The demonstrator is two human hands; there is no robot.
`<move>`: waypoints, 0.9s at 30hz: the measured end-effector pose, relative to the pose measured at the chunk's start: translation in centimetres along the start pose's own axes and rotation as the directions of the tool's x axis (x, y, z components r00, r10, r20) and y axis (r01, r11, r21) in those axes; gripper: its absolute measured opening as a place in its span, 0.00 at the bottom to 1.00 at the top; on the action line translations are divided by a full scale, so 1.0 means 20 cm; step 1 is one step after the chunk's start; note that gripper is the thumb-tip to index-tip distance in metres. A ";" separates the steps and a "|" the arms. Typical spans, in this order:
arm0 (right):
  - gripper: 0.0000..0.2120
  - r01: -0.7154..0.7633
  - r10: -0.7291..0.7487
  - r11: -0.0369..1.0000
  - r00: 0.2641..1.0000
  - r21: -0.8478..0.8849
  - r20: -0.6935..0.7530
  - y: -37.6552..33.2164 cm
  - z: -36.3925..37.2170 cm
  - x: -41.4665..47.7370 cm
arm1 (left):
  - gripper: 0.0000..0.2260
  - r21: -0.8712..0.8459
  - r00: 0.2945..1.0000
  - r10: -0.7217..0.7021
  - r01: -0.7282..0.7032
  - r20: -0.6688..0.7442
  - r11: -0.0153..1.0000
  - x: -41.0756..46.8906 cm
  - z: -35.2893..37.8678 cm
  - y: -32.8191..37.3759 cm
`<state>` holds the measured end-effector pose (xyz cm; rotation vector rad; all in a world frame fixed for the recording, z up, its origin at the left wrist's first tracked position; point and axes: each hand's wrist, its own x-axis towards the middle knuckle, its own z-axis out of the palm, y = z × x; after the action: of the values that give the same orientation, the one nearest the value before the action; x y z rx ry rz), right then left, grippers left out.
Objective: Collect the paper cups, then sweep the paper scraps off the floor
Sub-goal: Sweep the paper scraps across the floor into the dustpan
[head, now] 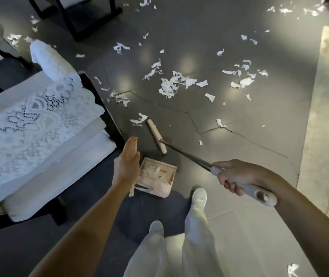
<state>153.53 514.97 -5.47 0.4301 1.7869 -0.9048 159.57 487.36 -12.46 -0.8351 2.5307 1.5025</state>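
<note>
White paper scraps (171, 84) lie scattered over the dark tiled floor ahead, thickest in a heap at the centre. My right hand (237, 179) grips the grey grip of a broom whose dark shaft slants down left to its cream head (157, 136), bristles on the floor beside a few scraps (139, 119). Just below the head stands a cream dustpan (155, 179) with scraps inside. My left hand (127, 162) rests with straight fingers along the dustpan's upright handle. No paper cups are in view.
A white cushioned chair with a lace cover (29, 124) fills the left side. Dark furniture legs (83, 19) stand at the top. A pale rug (327, 116) runs along the right. My white shoes (198, 198) stand just behind the dustpan. One scrap (292, 269) lies at bottom right.
</note>
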 end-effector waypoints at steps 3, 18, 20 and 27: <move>0.15 0.101 -0.105 0.993 0.992 -0.058 -0.075 -0.17 -0.11 0.12 | 0.20 -0.013 0.999 -0.016 0.016 -0.028 1.000 0.08 0.04 0.06; 0.09 0.244 -0.236 0.602 0.964 -0.760 0.123 -1.06 -0.56 1.08 | 0.21 -0.160 0.878 -0.285 0.241 -0.384 0.957 0.51 0.39 0.33; 0.17 0.242 -0.213 0.542 0.966 -0.805 0.147 -1.11 -0.57 1.16 | 0.21 -0.128 0.862 -0.277 0.246 -0.424 0.961 0.52 0.41 0.34; 0.26 0.197 0.038 0.391 0.973 -0.899 0.229 -1.07 -0.78 1.05 | 0.19 -0.181 0.816 -0.301 0.243 -0.493 0.953 0.58 0.44 0.42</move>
<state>121.22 510.17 -13.79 -0.4967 1.8090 0.1245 143.90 493.08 -14.29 -1.7494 2.5037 1.4832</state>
